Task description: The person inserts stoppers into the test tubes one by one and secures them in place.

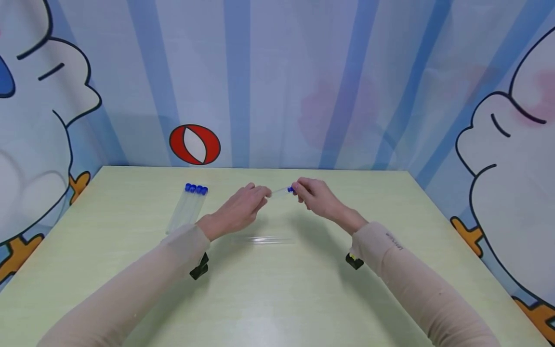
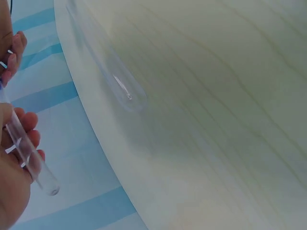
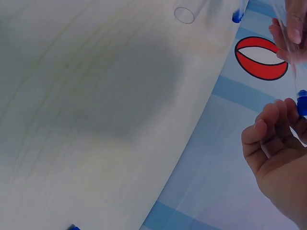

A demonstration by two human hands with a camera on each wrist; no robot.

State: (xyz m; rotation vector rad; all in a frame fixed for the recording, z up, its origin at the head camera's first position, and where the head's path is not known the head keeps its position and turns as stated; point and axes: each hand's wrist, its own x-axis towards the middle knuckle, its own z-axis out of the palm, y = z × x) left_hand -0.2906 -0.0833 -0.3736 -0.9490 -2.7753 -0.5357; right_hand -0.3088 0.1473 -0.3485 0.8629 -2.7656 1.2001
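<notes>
My left hand (image 1: 240, 208) grips a clear test tube (image 2: 41, 175) above the table, its rounded end sticking out past the fingers in the left wrist view. My right hand (image 1: 318, 196) pinches a blue cap (image 3: 301, 104) at the tube's other end. Whether the cap is fully seated cannot be made out. Below the hands a clear, uncapped tube (image 1: 264, 240) lies across the table; the right wrist view shows its open rim (image 3: 184, 15). Left of my left hand, several tubes with blue caps (image 1: 196, 188) lie side by side, partly covered by the left sleeve.
The pale wood-grain table (image 1: 277, 308) ends at a blue-striped backdrop (image 1: 277, 96) with cartoon figures. A small blue piece (image 3: 73, 227) shows at the bottom edge of the right wrist view. Dark wrist-mounted devices (image 1: 199, 267) hang below both sleeves.
</notes>
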